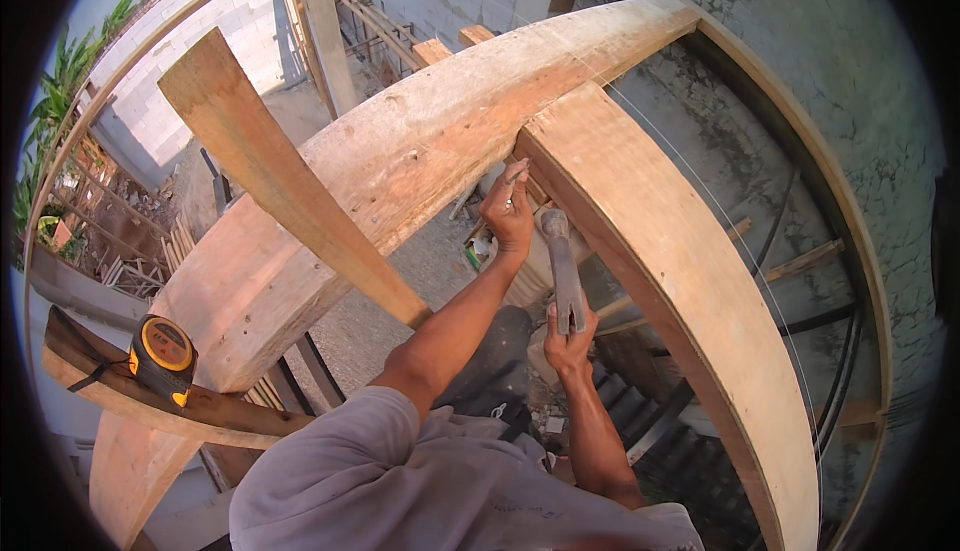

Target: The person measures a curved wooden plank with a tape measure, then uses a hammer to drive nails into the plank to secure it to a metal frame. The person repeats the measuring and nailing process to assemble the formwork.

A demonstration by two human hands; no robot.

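Note:
My left hand (508, 213) is closed in a pinch at the side of the wooden beam (655, 196), just below where it meets a thicker cross beam (400, 146). What sits between those fingertips is too small to make out. A claw hammer (566, 276) is gripped in my right hand (570, 346), below and to the right of the left hand. Its striking face points up toward the joint and its claw toward me. The head hides most of the handle. The hammer is apart from the left hand.
A loose plank (280, 166) slants across the cross beam on the left. A yellow and black tape measure (162, 359) rests by another board (230, 413). A thin string (700, 186) runs along the right beam. A cracked grey wall (850, 81) rises at right; the ground (385, 301) lies well below.

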